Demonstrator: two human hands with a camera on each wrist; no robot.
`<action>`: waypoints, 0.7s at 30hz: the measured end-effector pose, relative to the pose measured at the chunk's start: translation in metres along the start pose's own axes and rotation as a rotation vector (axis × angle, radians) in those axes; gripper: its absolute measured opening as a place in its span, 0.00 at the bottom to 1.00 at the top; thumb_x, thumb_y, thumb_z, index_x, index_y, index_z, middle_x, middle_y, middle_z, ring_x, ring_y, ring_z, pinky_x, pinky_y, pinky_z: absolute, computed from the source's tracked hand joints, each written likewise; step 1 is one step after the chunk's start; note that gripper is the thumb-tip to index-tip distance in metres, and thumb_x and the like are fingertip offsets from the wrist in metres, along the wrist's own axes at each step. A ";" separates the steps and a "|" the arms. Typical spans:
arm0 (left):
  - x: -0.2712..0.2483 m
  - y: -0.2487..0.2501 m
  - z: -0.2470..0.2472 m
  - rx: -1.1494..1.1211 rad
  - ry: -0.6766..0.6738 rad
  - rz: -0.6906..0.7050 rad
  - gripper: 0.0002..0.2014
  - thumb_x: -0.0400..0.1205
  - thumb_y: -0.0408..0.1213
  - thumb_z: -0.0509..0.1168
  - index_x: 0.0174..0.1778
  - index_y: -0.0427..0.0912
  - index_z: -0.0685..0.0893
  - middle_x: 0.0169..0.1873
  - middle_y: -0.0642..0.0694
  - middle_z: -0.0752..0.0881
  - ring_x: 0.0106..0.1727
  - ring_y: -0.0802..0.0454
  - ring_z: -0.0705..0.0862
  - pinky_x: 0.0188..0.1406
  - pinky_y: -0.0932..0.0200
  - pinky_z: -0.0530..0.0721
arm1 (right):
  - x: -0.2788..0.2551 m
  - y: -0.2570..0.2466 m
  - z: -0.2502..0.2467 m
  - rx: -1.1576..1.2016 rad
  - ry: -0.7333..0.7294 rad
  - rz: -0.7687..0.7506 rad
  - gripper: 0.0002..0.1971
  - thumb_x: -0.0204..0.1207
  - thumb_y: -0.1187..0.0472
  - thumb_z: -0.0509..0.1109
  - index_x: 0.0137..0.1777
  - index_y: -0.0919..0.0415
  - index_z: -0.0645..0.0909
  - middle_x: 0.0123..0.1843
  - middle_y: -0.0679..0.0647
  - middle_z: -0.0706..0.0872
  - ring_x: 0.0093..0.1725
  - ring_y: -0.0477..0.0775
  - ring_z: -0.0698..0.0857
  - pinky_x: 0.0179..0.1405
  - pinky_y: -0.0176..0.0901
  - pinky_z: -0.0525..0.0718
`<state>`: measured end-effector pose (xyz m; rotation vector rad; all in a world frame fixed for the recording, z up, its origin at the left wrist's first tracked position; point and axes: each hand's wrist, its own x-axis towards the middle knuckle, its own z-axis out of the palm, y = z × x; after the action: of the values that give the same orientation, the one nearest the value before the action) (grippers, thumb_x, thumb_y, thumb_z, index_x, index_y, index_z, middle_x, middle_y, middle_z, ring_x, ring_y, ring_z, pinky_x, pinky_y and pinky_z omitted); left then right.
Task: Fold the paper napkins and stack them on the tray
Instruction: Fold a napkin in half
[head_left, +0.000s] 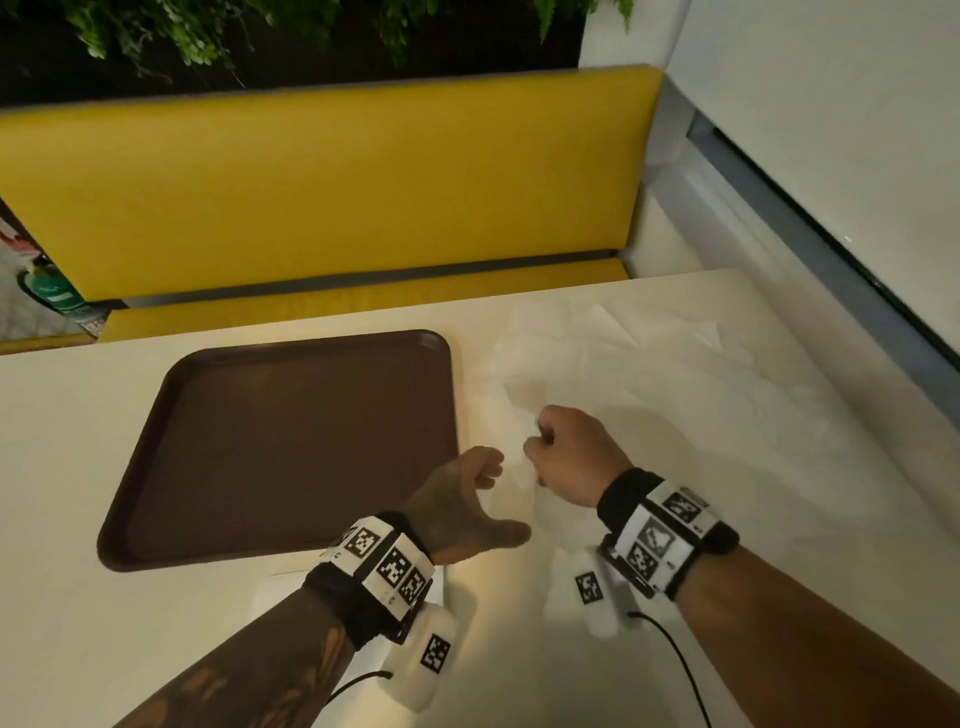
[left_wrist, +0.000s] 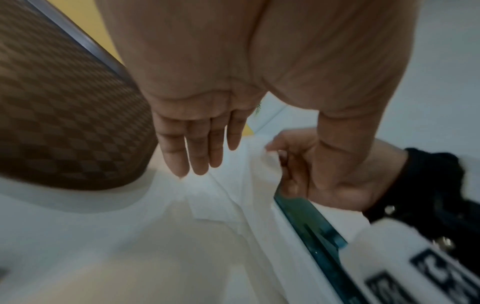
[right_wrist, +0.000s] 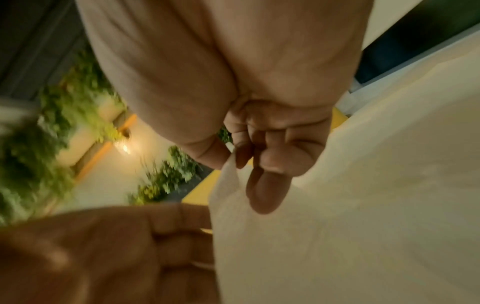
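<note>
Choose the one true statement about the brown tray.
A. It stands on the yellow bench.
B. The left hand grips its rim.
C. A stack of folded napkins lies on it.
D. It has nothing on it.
D: in the head view the brown tray lies bare on the table, while the right hand pinches a white napkin beside it.

Head view looks down on the table (head_left: 156, 597) from above; both close wrist views share the napkin (left_wrist: 233, 205).
</note>
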<state>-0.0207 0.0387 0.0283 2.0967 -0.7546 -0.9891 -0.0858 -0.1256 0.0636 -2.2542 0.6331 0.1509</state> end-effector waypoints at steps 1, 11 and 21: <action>0.002 0.006 0.001 -0.018 -0.015 0.005 0.49 0.61 0.55 0.80 0.76 0.49 0.65 0.67 0.55 0.75 0.67 0.56 0.76 0.64 0.49 0.83 | -0.001 -0.006 -0.010 0.067 0.017 -0.010 0.12 0.77 0.61 0.63 0.33 0.59 0.66 0.30 0.54 0.77 0.33 0.58 0.86 0.29 0.44 0.75; -0.002 0.062 -0.016 -0.395 0.201 0.288 0.09 0.75 0.33 0.65 0.49 0.33 0.80 0.44 0.34 0.83 0.45 0.40 0.84 0.53 0.43 0.84 | -0.022 -0.042 -0.063 0.376 0.079 -0.266 0.10 0.83 0.59 0.62 0.45 0.61 0.82 0.42 0.51 0.90 0.43 0.48 0.89 0.36 0.40 0.84; -0.017 0.063 -0.077 -0.241 0.022 0.323 0.13 0.69 0.50 0.71 0.45 0.48 0.89 0.42 0.43 0.92 0.42 0.45 0.91 0.42 0.49 0.89 | -0.002 -0.027 -0.096 -0.016 -0.186 -0.363 0.40 0.62 0.51 0.80 0.73 0.34 0.67 0.75 0.43 0.71 0.72 0.45 0.71 0.68 0.43 0.72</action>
<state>0.0204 0.0392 0.1210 1.7111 -0.8828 -0.8323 -0.0827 -0.1781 0.1478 -2.2955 0.1205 0.1820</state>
